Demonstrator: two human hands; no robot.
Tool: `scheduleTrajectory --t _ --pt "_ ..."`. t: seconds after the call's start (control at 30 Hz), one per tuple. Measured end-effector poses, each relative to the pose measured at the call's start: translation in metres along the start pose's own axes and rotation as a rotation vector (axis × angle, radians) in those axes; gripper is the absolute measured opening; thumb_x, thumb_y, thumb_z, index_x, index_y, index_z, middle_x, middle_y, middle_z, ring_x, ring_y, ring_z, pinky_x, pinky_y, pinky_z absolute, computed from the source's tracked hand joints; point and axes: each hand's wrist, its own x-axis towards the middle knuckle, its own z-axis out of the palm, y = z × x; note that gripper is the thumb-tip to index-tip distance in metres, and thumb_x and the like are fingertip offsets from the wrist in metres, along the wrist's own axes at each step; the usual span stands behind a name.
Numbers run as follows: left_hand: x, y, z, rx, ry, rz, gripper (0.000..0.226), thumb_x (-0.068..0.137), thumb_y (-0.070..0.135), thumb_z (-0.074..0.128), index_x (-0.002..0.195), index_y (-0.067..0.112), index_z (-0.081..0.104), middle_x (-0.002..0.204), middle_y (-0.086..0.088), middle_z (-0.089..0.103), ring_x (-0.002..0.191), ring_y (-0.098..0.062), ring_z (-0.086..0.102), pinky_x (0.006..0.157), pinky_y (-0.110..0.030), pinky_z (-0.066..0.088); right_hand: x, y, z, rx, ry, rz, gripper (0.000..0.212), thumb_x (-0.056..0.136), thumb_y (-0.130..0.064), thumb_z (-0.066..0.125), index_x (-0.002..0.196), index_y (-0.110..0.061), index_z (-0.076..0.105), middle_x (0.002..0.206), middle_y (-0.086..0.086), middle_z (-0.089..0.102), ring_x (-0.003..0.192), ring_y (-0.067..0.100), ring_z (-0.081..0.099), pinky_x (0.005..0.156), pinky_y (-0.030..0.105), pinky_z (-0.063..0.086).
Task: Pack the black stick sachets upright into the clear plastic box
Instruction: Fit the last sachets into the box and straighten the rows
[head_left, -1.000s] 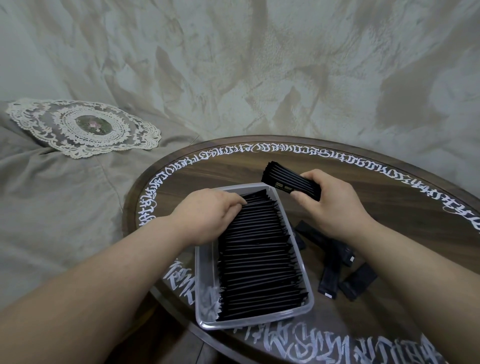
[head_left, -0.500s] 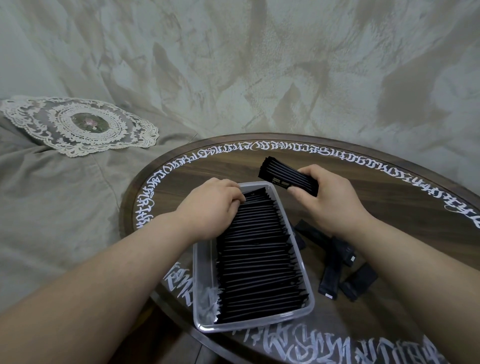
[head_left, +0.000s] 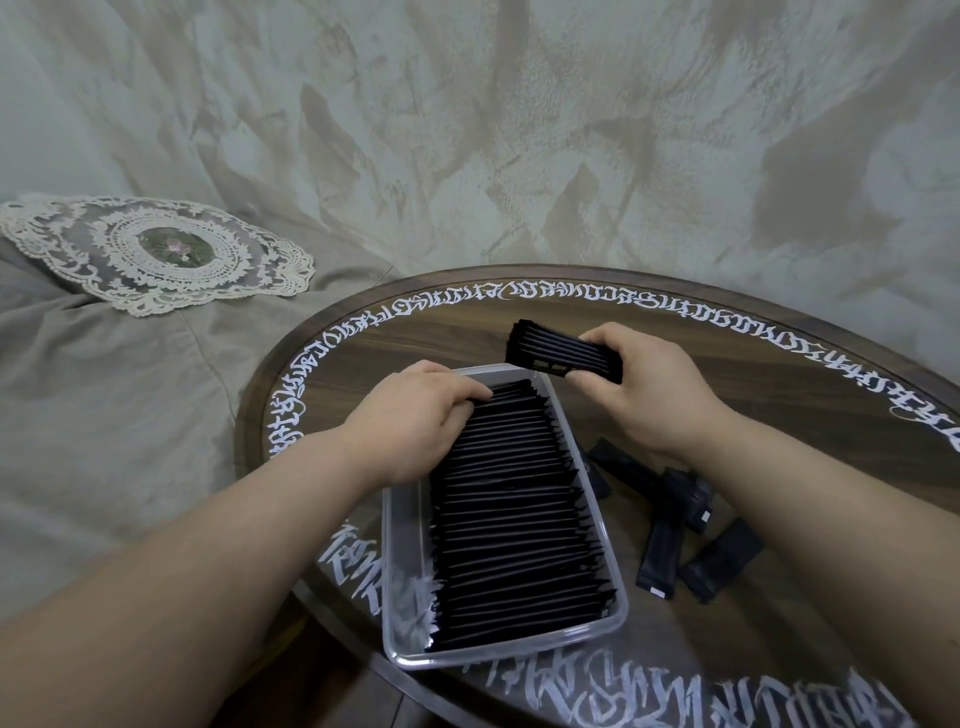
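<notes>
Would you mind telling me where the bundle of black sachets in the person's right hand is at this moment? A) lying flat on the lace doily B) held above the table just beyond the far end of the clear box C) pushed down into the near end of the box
B: the right hand grips the bundle of sachets in the air past the far rim of the clear plastic box, not inside it.

Clear glossy plastic box (head_left: 402, 561); matt black sachets (head_left: 514, 509); dark wood table (head_left: 779, 374); lace doily (head_left: 156, 252).
</notes>
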Motion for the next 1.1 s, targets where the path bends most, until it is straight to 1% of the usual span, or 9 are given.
scheduleTrajectory --t 0.1,0.23,0.3,0.4,0.53,0.77,0.93,1.03,1.1 --pt "-0.008 -0.003 -0.004 -0.001 0.166 -0.004 0.024 0.095 0.029 0.052 0.111 0.029 0.07 0.109 0.009 0.067 0.117 -0.013 0.05 0.098 -0.032 0.04 0.017 -0.01 0.001 -0.111 -0.103 -0.106 0.025 0.088 -0.032 0.063 0.111 -0.022 0.06 0.093 -0.009 0.06 0.091 0.015 0.054 0.074 0.028 0.038" --pt "-0.019 -0.015 -0.01 0.011 0.288 -0.053 0.023 0.082 0.04 0.054 0.09 0.028 0.072 0.093 0.011 0.067 0.099 -0.02 0.057 0.088 -0.041 0.046 0.037 -0.025 0.012 -0.221 -0.23 -0.215 0.026 0.088 -0.032 0.063 0.111 -0.02 0.06 0.104 -0.003 0.063 0.099 0.019 0.055 0.079 0.03 0.04" --pt "-0.021 -0.022 -0.01 -0.008 0.356 -0.077 0.011 0.085 0.029 0.063 0.093 0.024 0.07 0.096 0.006 0.065 0.097 -0.022 0.058 0.087 -0.04 0.047 0.043 -0.031 0.016 -0.217 -0.264 -0.241 0.03 0.087 -0.032 0.064 0.114 -0.02 0.06 0.108 -0.002 0.06 0.1 0.018 0.055 0.082 0.029 0.04" --pt "-0.021 -0.028 -0.01 -0.089 0.421 -0.111 0.022 0.088 0.013 0.063 0.108 0.019 0.067 0.108 0.002 0.063 0.098 -0.019 0.059 0.09 -0.034 0.046 0.046 -0.036 0.021 -0.176 -0.289 -0.266 0.032 0.086 -0.032 0.066 0.115 -0.022 0.061 0.111 -0.002 0.053 0.102 0.015 0.052 0.089 0.03 0.041" --pt "-0.018 -0.026 -0.006 -0.138 0.325 -0.082 0.033 0.093 0.013 0.056 0.124 0.024 0.063 0.117 0.005 0.065 0.106 -0.016 0.057 0.095 -0.029 0.042 0.043 -0.031 0.029 -0.23 -0.293 -0.284 0.031 0.085 -0.037 0.066 0.114 -0.027 0.062 0.109 -0.006 0.052 0.105 0.015 0.041 0.093 0.033 0.039" --pt "-0.014 -0.025 0.001 -0.086 0.257 -0.097 0.032 0.096 0.029 0.054 0.127 0.032 0.061 0.116 0.009 0.06 0.114 -0.018 0.043 0.099 -0.027 0.032 0.045 -0.031 0.039 -0.207 -0.273 -0.276 0.034 0.084 -0.04 0.066 0.115 -0.03 0.061 0.102 -0.005 0.041 0.105 0.017 0.033 0.098 0.039 0.036" --pt "-0.01 -0.025 0.0 -0.026 0.247 -0.114 0.032 0.094 0.031 0.056 0.125 0.036 0.062 0.104 0.012 0.051 0.113 -0.02 0.04 0.102 -0.039 0.035 0.043 -0.032 0.044 -0.206 -0.299 -0.266 0.038 0.084 -0.043 0.063 0.119 -0.032 0.055 0.105 -0.005 0.041 0.106 0.017 0.033 0.099 0.042 0.037" --pt "-0.008 -0.025 -0.001 -0.013 0.236 -0.121 0.032 0.093 0.033 0.056 0.124 0.036 0.062 0.101 0.014 0.044 0.111 -0.018 0.039 0.101 -0.042 0.036 0.038 -0.029 0.034 -0.174 -0.268 -0.277 0.054 0.083 -0.044 0.064 0.132 -0.03 0.046 0.115 -0.004 0.049 0.11 0.017 0.037 0.099 0.032 0.034" --pt "-0.007 -0.025 0.0 -0.007 0.237 -0.127 0.032 0.094 0.034 0.056 0.125 0.036 0.062 0.101 0.014 0.043 0.111 -0.018 0.039 0.101 -0.041 0.036 0.034 -0.023 0.026 -0.15 -0.215 -0.277 0.054 0.085 -0.041 0.063 0.136 -0.028 0.047 0.119 -0.004 0.052 0.11 0.015 0.04 0.094 0.025 0.032"
